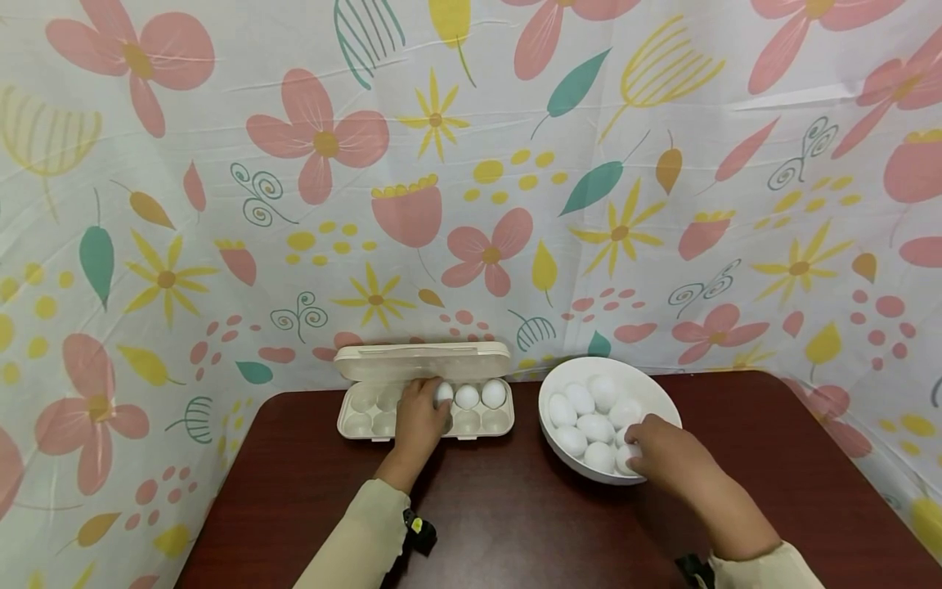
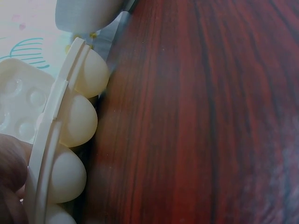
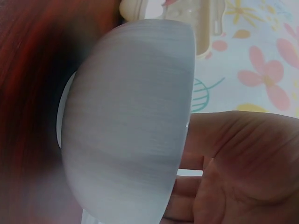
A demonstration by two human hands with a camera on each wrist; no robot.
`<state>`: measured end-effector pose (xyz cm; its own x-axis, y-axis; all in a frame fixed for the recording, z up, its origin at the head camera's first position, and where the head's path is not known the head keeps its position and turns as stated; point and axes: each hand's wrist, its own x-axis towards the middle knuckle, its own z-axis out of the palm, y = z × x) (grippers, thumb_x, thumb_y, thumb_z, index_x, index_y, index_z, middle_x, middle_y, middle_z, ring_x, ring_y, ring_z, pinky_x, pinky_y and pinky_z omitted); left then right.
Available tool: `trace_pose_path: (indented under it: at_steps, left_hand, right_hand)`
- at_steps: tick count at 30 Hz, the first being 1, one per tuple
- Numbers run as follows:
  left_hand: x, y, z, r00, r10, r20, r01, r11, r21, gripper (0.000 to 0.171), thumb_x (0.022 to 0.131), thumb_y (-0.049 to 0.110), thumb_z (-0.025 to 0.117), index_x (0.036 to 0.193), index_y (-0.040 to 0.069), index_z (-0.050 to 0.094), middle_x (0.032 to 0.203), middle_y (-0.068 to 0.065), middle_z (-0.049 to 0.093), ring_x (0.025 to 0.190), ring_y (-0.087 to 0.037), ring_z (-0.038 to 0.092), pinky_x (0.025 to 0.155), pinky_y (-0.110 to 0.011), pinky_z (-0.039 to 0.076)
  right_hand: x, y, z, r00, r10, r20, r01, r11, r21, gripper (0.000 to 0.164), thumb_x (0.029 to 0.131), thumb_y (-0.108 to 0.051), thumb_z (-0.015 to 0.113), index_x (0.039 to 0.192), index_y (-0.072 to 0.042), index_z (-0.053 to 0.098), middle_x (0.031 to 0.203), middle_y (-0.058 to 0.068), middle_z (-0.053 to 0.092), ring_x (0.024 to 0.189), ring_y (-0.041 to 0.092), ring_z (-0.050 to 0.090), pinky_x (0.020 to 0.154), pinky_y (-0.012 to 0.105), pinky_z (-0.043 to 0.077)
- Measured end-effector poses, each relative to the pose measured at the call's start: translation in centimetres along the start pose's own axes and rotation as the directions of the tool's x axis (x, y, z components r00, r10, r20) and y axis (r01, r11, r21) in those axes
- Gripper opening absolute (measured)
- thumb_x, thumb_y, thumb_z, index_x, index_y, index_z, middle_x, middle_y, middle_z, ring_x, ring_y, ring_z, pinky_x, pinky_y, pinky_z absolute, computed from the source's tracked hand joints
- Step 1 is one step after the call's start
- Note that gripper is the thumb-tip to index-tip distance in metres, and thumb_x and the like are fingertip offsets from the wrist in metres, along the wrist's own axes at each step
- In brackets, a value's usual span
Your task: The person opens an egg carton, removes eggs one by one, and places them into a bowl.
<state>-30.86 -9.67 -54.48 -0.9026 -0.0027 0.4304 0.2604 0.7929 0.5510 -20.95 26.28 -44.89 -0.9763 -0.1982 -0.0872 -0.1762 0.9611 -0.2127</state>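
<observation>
A cream egg carton [image 1: 344,425] stands with its lid [image 1: 423,364] raised at the back of the table. Two white eggs [image 1: 480,396] sit in its back row, at the right end. Just left of them my left hand [image 1: 419,413] reaches over the carton and holds another egg [image 1: 443,392] at a back-row cup. To the right, a white bowl [image 1: 666,401] is heaped with several white eggs [image 1: 594,427]. Over its right rim my right hand [image 1: 671,456] pinches an egg [image 1: 625,458] between thumb and fingers; the bowl's wall [image 3: 131,116] hides those fingertips in the right wrist view.
Carton and bowl stand side by side on a dark red wood-grain table [image 1: 508,515], with a gap between them. A white cloth [image 1: 478,106] printed with flowers hangs right behind the table's back edge.
</observation>
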Motion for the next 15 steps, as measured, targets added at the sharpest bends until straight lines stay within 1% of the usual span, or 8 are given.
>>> trace_pose_path:
  at_steps: [3, 8, 12, 15]
  left_hand:
    - [0.0, 0.0, 0.0, 1.000, -0.001, 0.001, 0.001, 1.000, -0.001, 0.039, 0.086, 0.015, 0.080, 0.122, 0.006, 0.070, 0.119, -0.017, 0.068, 0.113, -0.037, 0.062, 0.092, -0.054, 0.050]
    - [0.0, -0.1, 0.0, 1.000, 0.002, 0.002, -0.002, 1.000, -0.002, 0.039, 0.086, 0.015, 0.080, 0.122, 0.006, 0.069, 0.119, -0.018, 0.067, 0.113, -0.037, 0.062, 0.092, -0.055, 0.050]
    - [0.0, 0.0, 0.0, 1.000, 0.000, 0.005, 0.000, 1.000, 0.001, 0.039, 0.086, 0.015, 0.080, 0.122, 0.006, 0.069, 0.119, -0.018, 0.067, 0.113, -0.037, 0.062, 0.092, -0.055, 0.050]
    - [0.0, 0.0, 0.0, 1.000, -0.002, 0.007, 0.002, 1.000, 0.002, 0.039, 0.086, 0.015, 0.080, 0.122, 0.006, 0.069, 0.119, -0.018, 0.067, 0.113, -0.037, 0.062, 0.092, -0.055, 0.051]
  right_hand:
    - [0.1, -0.1, 0.2, 1.000, -0.010, -0.023, 0.010, 1.000, 0.005, 0.026, 0.080, -0.017, 0.081, 0.100, -0.006, 0.072, 0.090, 0.007, 0.064, 0.077, 0.021, 0.061, 0.073, 0.043, 0.054]
    - [0.4, -0.1, 0.9, 0.995, -0.028, -0.098, 0.029, 1.000, 0.008, 0.024, 0.077, -0.018, 0.084, 0.096, -0.008, 0.072, 0.089, 0.005, 0.068, 0.079, 0.026, 0.064, 0.072, 0.046, 0.054]
    - [0.6, 0.0, 1.4, 0.989, -0.049, -0.137, 0.051, 0.999, 0.008, 0.024, 0.076, -0.017, 0.085, 0.094, -0.007, 0.074, 0.088, 0.005, 0.070, 0.078, 0.028, 0.065, 0.073, 0.047, 0.055]
    - [0.7, 0.1, 1.6, 0.985, -0.068, -0.157, 0.070, 0.998, 0.004, 0.023, 0.076, -0.016, 0.085, 0.093, -0.006, 0.074, 0.086, 0.006, 0.068, 0.076, 0.027, 0.064, 0.072, 0.045, 0.054]
